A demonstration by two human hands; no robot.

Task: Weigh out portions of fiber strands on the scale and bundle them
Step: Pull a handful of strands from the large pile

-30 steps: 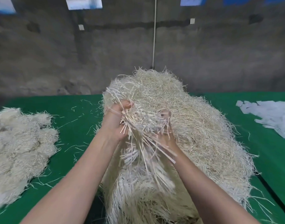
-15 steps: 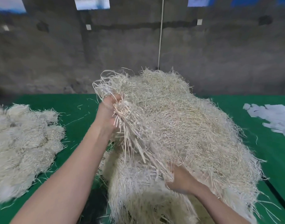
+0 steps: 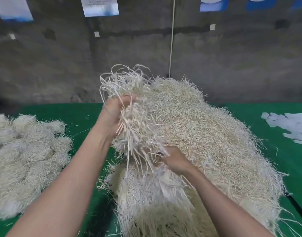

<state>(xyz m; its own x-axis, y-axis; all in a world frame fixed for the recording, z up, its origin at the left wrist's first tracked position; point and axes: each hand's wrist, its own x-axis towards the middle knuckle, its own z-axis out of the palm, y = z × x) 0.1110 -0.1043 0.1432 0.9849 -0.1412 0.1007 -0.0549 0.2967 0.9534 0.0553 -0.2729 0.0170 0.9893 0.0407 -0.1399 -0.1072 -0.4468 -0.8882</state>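
Both hands pull a handful from the big heap of pale cream fiber strands [image 3: 206,134] on the green table [image 3: 81,120].

The left hand [image 3: 116,113] grips a raised tuft of looping strands [image 3: 129,93]; the right hand [image 3: 174,159] pinches its loose lower ends against the heap's near side.

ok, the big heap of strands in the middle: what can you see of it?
The heap is a tall, loose mound of pale cream, straw-like strands. They look thin and stiff, tangled, with ends bristling out all round. It sits on the green table, mid-frame, reaching down to the near edge. The left hand grips a tuft raised at its left side. The right hand grips the tuft's hanging ends lower down, against the heap's front.
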